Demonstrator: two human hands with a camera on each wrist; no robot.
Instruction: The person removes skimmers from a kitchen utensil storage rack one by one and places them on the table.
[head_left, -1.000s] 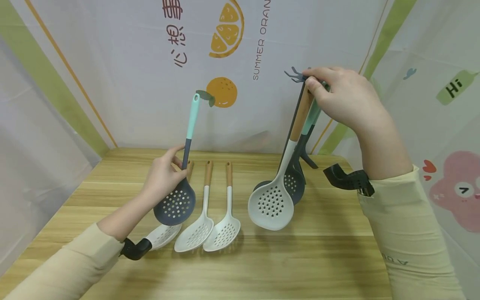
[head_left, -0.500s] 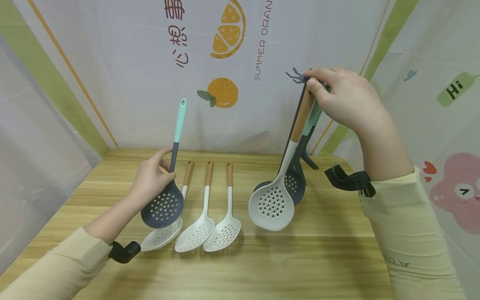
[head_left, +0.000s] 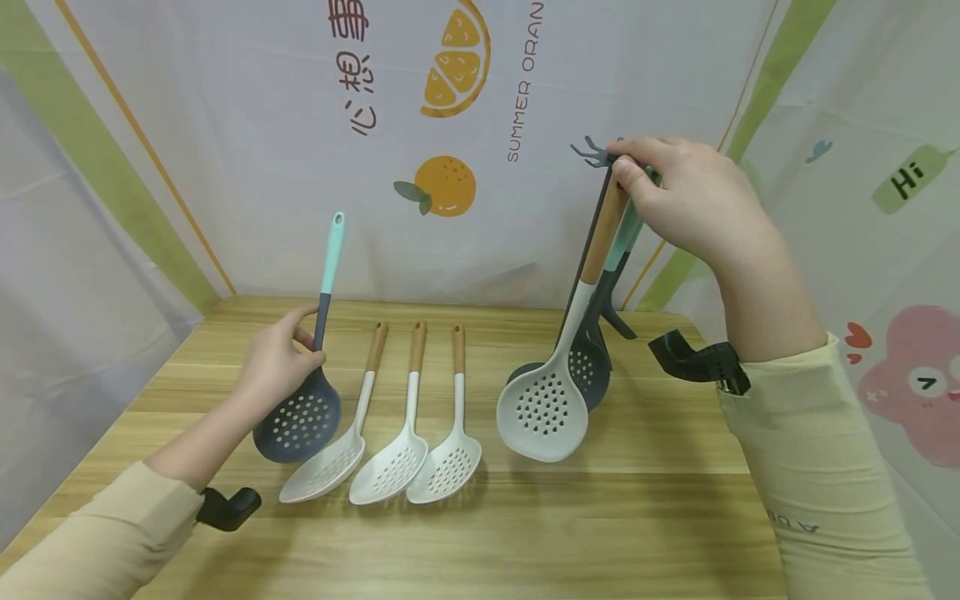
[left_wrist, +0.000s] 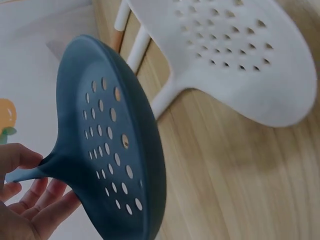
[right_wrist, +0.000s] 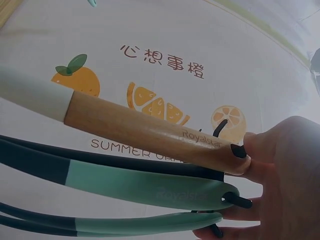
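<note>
My left hand (head_left: 279, 354) pinches a dark blue-grey skimmer (head_left: 300, 421) by its neck, just above the perforated bowl. Its mint handle points up, and the bowl hangs over the left of the table, beside a white skimmer (head_left: 330, 467). In the left wrist view, thumb and fingers close on the neck of the blue-grey skimmer (left_wrist: 75, 130). High at the right, my right hand (head_left: 693, 196) grips the top of a dark utensil stand (head_left: 591, 154). From its hooks hang a white skimmer with a wooden handle (right_wrist: 135, 127) and several dark utensils with mint handles (right_wrist: 145, 185).
Two more white wooden-handled skimmers, one in the middle (head_left: 390, 471) and one on the right (head_left: 446, 473), lie on the wooden table (head_left: 480, 550), bowls toward me. A printed white curtain (head_left: 285, 208) stands behind the table. One foot of the stand (head_left: 617, 321) shows at the back.
My left hand has carried the blue-grey skimmer leftward and slightly down, uncovering the leftmost white skimmer on the table. My right hand and the stand have stayed in place.
</note>
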